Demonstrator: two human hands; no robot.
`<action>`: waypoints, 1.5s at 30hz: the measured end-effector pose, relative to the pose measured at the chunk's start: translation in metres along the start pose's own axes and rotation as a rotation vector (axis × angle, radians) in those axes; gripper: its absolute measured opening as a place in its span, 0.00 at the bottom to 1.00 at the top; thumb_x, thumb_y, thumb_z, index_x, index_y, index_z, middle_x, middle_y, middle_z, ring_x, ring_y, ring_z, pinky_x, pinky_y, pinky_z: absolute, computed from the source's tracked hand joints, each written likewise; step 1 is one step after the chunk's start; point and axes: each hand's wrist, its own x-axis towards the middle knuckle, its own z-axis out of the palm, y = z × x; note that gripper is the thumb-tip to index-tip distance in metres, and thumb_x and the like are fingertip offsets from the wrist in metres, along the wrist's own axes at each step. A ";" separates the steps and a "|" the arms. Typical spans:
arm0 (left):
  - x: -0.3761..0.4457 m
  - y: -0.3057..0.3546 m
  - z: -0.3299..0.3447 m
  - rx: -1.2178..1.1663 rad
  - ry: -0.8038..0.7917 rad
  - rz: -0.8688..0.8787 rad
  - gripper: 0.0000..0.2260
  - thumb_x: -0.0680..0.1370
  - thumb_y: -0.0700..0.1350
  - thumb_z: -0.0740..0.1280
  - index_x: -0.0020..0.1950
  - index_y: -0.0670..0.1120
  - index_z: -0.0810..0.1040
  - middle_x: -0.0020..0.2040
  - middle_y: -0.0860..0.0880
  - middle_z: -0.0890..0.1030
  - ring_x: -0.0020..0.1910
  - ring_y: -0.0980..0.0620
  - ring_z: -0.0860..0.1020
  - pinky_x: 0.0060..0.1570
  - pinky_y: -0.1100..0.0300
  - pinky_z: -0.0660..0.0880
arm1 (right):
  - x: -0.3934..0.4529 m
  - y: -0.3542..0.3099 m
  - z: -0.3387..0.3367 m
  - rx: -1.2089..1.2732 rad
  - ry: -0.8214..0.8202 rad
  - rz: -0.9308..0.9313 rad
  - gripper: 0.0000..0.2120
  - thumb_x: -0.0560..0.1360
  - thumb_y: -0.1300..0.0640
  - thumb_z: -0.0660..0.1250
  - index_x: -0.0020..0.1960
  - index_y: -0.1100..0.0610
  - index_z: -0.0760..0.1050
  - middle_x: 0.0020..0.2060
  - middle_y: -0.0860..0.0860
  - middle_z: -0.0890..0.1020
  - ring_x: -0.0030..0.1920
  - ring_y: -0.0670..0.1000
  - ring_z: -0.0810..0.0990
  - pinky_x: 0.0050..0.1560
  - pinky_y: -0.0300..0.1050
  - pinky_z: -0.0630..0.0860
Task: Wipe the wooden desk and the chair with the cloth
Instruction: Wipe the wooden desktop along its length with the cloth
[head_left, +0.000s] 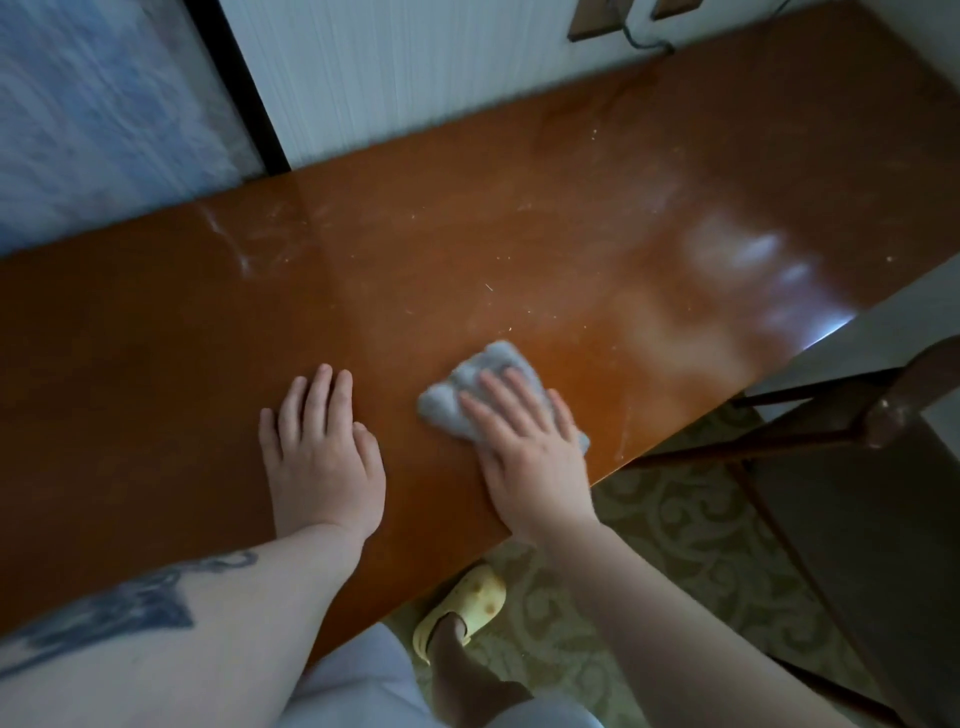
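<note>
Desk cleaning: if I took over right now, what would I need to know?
Left hand: flat on the wooden desk, holding nothing.
Right hand: straight fingers pressing the grey cloth on the desk near its front edge.
Done: can't tell which parts were wiped.
Left: pale specks and smears show across the middle and back of the desk. The chair stands to the right, with no hand or cloth on it.

yellow clog (464, 603) on patterned carpet (670, 545), wall sockets (597, 23)
</note>
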 end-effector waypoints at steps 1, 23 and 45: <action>0.000 -0.001 0.000 0.004 0.000 -0.001 0.22 0.82 0.48 0.52 0.76 0.48 0.65 0.76 0.47 0.65 0.76 0.46 0.58 0.75 0.43 0.50 | -0.002 0.010 -0.001 0.015 0.090 0.216 0.22 0.79 0.53 0.58 0.73 0.46 0.68 0.75 0.46 0.66 0.77 0.50 0.55 0.75 0.61 0.54; 0.001 -0.001 0.001 0.010 0.028 0.016 0.23 0.80 0.47 0.52 0.74 0.47 0.68 0.74 0.46 0.67 0.74 0.44 0.61 0.73 0.41 0.54 | 0.021 -0.035 0.000 0.055 -0.189 -0.237 0.23 0.82 0.46 0.52 0.76 0.42 0.59 0.77 0.45 0.59 0.79 0.49 0.48 0.77 0.56 0.43; 0.002 -0.001 0.003 -0.003 0.020 0.021 0.26 0.80 0.52 0.46 0.74 0.47 0.67 0.75 0.47 0.67 0.75 0.44 0.60 0.74 0.42 0.51 | 0.015 0.021 -0.007 0.032 0.189 0.856 0.24 0.82 0.51 0.55 0.78 0.47 0.58 0.78 0.48 0.57 0.78 0.51 0.49 0.76 0.58 0.47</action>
